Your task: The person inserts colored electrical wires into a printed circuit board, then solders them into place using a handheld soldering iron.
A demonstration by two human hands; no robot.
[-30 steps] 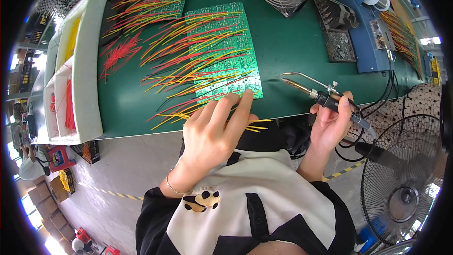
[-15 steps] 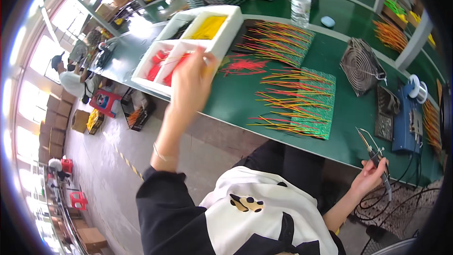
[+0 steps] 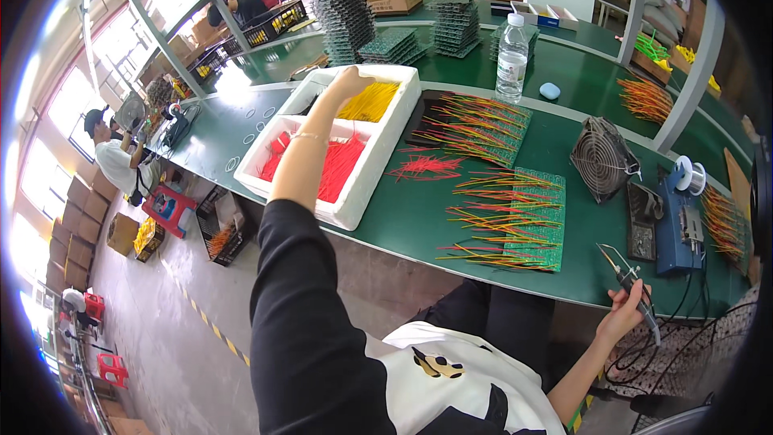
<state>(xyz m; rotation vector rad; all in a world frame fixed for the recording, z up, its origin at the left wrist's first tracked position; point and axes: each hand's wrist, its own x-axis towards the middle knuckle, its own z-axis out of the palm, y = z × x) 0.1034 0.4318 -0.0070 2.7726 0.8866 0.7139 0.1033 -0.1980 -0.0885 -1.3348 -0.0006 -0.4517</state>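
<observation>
My left hand reaches over the far part of a white foam box, at the edge of a compartment of yellow wires. Its fingers look curled together; what they hold, if anything, is hidden. Red wires fill the nearer compartments, below my forearm. My right hand, low at the right by the table edge, is closed around a soldering iron whose tip points up and left. Between the hands, a green circuit board panel carries red and yellow wires. A second wired panel lies behind it.
Loose red wires lie beside the box. A water bottle stands behind the panels. To the right are a small fan, a blue soldering unit and a solder spool. Board stacks rise at the back.
My left hand has moved away from the red wires, farther back to the yellow wire compartment. My right hand still holds the soldering iron. The view has tilted up, showing more background.
</observation>
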